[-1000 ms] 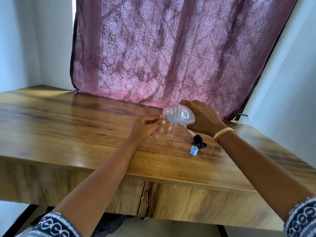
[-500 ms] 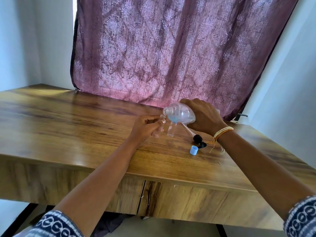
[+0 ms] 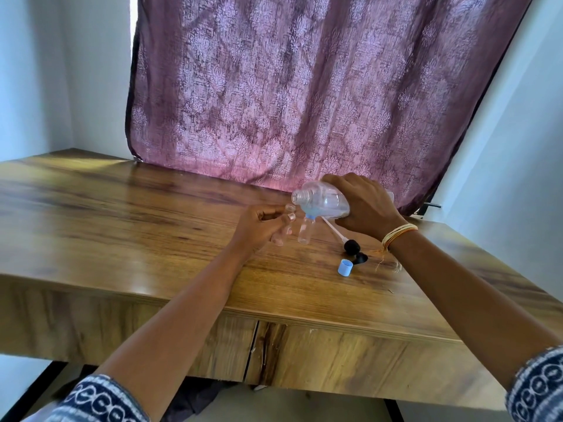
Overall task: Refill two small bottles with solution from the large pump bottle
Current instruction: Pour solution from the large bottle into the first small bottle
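My right hand [image 3: 362,205] grips the large clear bottle [image 3: 320,201], tipped on its side with its open threaded neck pointing left; a little bluish solution lies in its lower part. My left hand [image 3: 259,225] holds a small clear bottle [image 3: 285,228] standing on the wooden table [image 3: 128,226], its mouth just below and left of the large bottle's neck. A second small clear bottle [image 3: 305,229] with a blue neck stands right beside it, under the large bottle. The black pump head [image 3: 352,246] with its white tube lies on the table to the right.
A light blue cap [image 3: 345,267] and a small black cap [image 3: 361,257] lie near the pump head, close to my right wrist. A purple patterned curtain [image 3: 304,86] hangs behind the table's far edge. The table's front edge runs below my forearms.
My right hand has tilted the large bottle a little further, bringing its neck lower and closer to the small bottle in my left hand. The left hand has stayed put.
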Available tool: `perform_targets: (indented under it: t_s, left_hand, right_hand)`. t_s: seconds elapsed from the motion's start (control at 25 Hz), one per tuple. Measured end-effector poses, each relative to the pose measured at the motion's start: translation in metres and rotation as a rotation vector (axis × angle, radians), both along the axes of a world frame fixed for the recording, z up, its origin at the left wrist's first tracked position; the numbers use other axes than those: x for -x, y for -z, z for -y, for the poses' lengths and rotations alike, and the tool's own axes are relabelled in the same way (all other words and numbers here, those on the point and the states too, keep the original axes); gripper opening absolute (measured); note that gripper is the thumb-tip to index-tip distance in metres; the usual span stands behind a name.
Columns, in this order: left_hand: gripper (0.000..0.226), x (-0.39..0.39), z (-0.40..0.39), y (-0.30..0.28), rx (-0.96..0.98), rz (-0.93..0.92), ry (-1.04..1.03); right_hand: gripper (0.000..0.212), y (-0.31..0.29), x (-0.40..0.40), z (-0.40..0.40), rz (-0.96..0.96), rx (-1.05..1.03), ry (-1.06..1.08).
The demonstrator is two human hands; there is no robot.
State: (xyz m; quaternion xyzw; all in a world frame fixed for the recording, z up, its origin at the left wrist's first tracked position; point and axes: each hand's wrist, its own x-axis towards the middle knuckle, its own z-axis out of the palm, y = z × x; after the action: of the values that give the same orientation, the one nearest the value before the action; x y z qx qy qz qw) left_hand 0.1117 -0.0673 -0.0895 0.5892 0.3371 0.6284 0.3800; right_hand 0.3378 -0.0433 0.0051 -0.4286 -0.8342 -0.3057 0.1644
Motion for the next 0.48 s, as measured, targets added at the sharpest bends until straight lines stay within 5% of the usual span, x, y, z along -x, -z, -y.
perform_targets:
  t_s: [0.48]
  left_hand:
    - [0.027,0.0002,0.0016,-0.0020,-0.020,-0.013,-0.004]
  right_hand:
    - [0.076,-0.0023,0.0020,0.0015,-0.004,0.023,0.010]
